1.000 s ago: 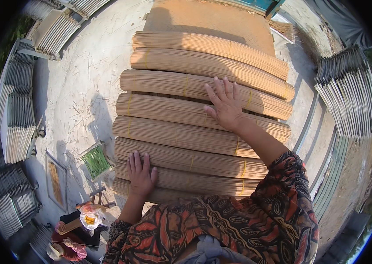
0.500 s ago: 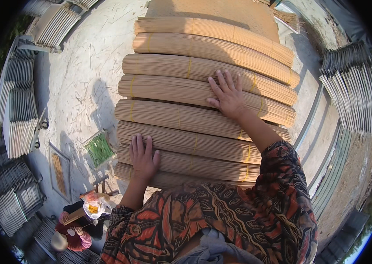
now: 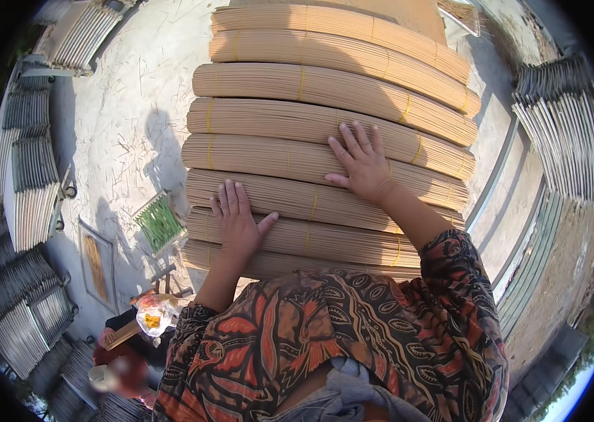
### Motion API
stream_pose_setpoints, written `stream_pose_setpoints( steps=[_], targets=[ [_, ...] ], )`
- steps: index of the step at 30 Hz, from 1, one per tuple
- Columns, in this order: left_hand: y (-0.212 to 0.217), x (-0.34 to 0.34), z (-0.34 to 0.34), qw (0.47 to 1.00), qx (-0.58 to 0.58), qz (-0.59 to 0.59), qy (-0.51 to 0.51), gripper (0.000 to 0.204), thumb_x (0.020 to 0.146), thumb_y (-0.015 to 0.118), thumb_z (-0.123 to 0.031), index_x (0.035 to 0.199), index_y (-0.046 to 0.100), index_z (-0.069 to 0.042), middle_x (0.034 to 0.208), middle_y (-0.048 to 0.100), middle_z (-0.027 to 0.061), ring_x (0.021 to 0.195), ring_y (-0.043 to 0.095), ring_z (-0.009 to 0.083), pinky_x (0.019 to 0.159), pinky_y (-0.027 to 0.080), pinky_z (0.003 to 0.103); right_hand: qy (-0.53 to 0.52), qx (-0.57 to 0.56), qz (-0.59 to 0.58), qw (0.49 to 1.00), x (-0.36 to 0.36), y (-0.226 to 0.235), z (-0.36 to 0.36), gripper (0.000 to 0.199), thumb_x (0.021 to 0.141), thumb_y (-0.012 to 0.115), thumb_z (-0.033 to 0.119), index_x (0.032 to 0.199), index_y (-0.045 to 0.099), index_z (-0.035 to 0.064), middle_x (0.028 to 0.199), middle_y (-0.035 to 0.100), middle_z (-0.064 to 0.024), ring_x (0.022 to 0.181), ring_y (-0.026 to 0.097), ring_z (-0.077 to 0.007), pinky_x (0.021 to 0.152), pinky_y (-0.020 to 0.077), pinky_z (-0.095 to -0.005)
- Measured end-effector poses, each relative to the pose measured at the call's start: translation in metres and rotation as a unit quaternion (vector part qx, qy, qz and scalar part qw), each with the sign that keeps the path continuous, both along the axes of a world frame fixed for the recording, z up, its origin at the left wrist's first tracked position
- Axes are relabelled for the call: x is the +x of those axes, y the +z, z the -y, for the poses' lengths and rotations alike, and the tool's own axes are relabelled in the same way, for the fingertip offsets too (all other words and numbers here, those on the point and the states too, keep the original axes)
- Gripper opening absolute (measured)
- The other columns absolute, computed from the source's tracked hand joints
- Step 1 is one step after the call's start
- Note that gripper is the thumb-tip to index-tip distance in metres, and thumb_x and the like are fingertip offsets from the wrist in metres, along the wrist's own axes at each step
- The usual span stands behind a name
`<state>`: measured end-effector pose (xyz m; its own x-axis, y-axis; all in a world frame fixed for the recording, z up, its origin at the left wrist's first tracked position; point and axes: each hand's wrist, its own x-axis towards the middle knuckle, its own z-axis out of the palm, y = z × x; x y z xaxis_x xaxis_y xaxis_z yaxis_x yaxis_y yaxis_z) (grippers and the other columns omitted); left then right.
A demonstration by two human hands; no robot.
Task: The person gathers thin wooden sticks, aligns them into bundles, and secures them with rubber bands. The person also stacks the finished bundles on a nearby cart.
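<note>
Long bundles of thin brown sticks (image 3: pixel 262 83), tied with yellow string, lie side by side across the space in front of me. My left hand (image 3: pixel 239 224) rests palm down on the nearer bundles, toward their left ends, thumb pointing right. Farther away and right of centre, my right hand (image 3: pixel 364 167) is pressed flat over two adjoining bundles, its fingertips on the farther one (image 3: pixel 262 117). Both hands have spread fingers and grip nothing. What supports the bundles is mostly hidden under them.
At left are a crate of green pieces (image 3: pixel 160 221) and a frame holding brown sticks (image 3: pixel 97 267). A seated person (image 3: pixel 125 373) works at lower left beside a clear plastic bag (image 3: pixel 156 314). Stacked racks (image 3: pixel 33 211) line the left; more racks (image 3: pixel 567 141) stand at right.
My left hand has moved away from me across the nearer bundles, its thumb now wider. The dark gap between two middle bundles has narrowed. My right hand now overlaps the nearer of these more.
</note>
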<state>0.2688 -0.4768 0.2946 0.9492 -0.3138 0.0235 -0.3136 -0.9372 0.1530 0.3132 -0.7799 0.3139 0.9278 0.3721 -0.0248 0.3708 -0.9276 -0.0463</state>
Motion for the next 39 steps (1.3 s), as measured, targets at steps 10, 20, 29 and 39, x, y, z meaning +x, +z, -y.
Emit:
stream_pose_setpoints(
  steps=[10,20,29,39],
  targets=[
    [0.003,0.025,0.005,0.999,0.023,-0.029,-0.035,0.101,0.077,0.041,-0.071,0.139,0.018,0.005,0.145,0.017,0.0252,0.137,0.011,0.0368,0.108,0.005,0.056,0.013,0.058,-0.008,0.998,-0.061,0.015,-0.013,0.078,0.081,0.039,0.068,0.140,0.031,0.0174,0.148,0.019,-0.0117,0.138,0.012,-0.0291,0.108,0.0015,-0.0577],
    [0.017,-0.009,0.007,0.981,-0.057,-0.023,-0.181,0.090,0.075,0.049,-0.068,0.139,0.030,-0.008,0.145,0.019,0.0220,0.136,0.012,0.0371,0.107,0.004,0.058,0.008,0.017,-0.057,0.998,-0.091,-0.010,0.007,0.077,0.080,0.044,0.064,0.140,0.031,0.0175,0.147,0.023,-0.0107,0.138,0.012,-0.0289,0.108,0.0002,-0.0564],
    [0.003,-0.017,0.007,0.964,-0.039,-0.037,-0.261,0.088,0.067,0.058,-0.067,0.136,0.038,-0.016,0.146,0.023,0.0170,0.136,0.016,0.0351,0.104,0.003,0.063,-0.008,0.092,-0.116,0.989,-0.147,0.017,0.012,0.088,0.072,0.056,0.065,0.139,0.031,0.0142,0.147,0.022,-0.0127,0.137,0.013,-0.0311,0.108,0.0035,-0.0585],
    [0.005,-0.007,0.009,0.958,-0.020,-0.016,-0.286,0.091,0.065,0.058,-0.068,0.135,0.039,-0.012,0.145,0.026,0.0171,0.136,0.018,0.0354,0.103,0.002,0.064,-0.033,0.068,-0.085,0.994,-0.179,-0.009,0.032,0.089,0.069,0.059,0.064,0.140,0.028,0.0198,0.147,0.018,-0.0124,0.136,0.017,-0.0314,0.109,0.0070,-0.0567]
  ],
)
